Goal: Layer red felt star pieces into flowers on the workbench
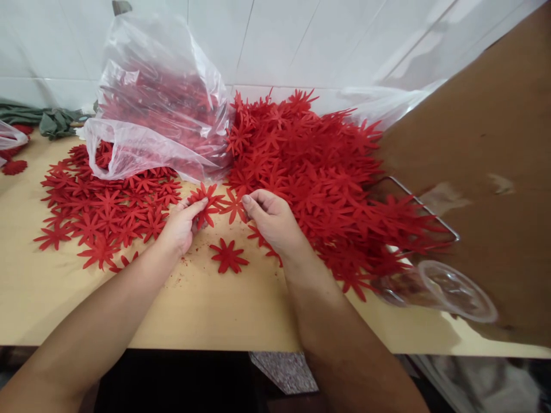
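My left hand pinches red flower-shaped petal pieces between thumb and fingers; how many are stacked there I cannot tell. Just right of it, my right hand has its thumb and fingertips closed at the edge of another red petal piece. Below the hands a single red petal piece lies flat on the table. To the left spreads a loose pile of red petal pieces. A taller heap of them rises behind and right of my right hand.
A clear plastic bag full of red pieces stands at the back against white tiles. At right are a large brown board, a metal wire frame and a tipped clear plastic cup. Green cloth-like material lies back left on the table.
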A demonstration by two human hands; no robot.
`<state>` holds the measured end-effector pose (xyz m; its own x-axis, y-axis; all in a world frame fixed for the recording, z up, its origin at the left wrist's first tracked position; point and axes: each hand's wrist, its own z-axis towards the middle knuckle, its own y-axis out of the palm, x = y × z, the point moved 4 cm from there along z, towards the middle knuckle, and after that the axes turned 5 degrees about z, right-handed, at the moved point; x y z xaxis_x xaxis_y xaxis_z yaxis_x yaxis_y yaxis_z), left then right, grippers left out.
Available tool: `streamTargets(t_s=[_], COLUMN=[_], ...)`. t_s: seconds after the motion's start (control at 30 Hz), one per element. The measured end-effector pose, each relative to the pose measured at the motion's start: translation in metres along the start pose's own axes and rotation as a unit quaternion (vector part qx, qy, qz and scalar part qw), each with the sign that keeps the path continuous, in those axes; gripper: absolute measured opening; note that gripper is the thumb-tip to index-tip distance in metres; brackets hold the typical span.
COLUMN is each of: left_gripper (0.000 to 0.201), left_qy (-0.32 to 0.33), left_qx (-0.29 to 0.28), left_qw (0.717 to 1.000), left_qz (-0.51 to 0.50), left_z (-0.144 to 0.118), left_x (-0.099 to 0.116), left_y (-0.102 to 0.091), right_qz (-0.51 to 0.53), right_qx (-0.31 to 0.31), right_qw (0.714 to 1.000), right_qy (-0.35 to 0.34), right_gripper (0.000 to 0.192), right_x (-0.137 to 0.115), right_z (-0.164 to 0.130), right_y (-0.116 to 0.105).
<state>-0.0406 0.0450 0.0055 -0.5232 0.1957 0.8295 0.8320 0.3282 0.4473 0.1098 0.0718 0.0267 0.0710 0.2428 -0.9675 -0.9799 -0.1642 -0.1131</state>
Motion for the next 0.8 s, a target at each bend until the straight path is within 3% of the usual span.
streamTargets(t_s=[0.1,0.2,0.3,0.33,0.4,0.5,0.6,0.67,0.8], left_gripper=[0.015,0.017,0.017,0.017,0.018,0.021,0.026,0.026,0.023], left_qy=[0.003,-0.001,-0.006,-0.003,0.006,0.023,0.042,0.051,0.051], left_qx=[-0.011,-0.026,-0.037,-0.042,-0.059,-0.096,-0.125,-0.135,-0.157], left_qw=[1.0,1.0,0.999,0.999,0.998,0.994,0.989,0.986,0.979], left_qz=[0.012,0.017,0.022,0.024,0.031,0.052,0.072,0.084,0.121], left_z=[0.0,0.0,0.001,0.002,0.003,0.004,0.003,0.002,-0.001], left_x=[-0.001,-0.002,-0.005,-0.006,-0.008,-0.011,-0.01,-0.009,-0.009], left_y=[0.0,0.0,0.001,0.001,0.003,0.005,0.006,0.007,0.01], right_qz=[0.011,0.104,0.203,0.211,0.185,0.085,0.021,0.022,0.089], right_qx=[0.124,0.319,0.401,0.399,0.344,0.14,-0.032,-0.053,-0.023], right_qw=[0.991,0.938,0.892,0.892,0.92,0.986,0.999,0.998,0.996], right_qy=[-0.055,-0.084,-0.049,-0.038,-0.035,-0.032,-0.027,-0.022,0.006], right_gripper=[0.03,0.016,0.01,0.011,0.011,0.02,0.022,0.017,0.017], right_x=[-0.007,-0.006,0.003,0.004,0.001,-0.005,-0.003,0.001,0.003], right_z=[0.001,0.002,0.003,0.003,0.003,-0.002,-0.01,-0.01,-0.006], right_y=[-0.02,-0.057,-0.077,-0.077,-0.062,-0.014,0.025,0.031,0.021])
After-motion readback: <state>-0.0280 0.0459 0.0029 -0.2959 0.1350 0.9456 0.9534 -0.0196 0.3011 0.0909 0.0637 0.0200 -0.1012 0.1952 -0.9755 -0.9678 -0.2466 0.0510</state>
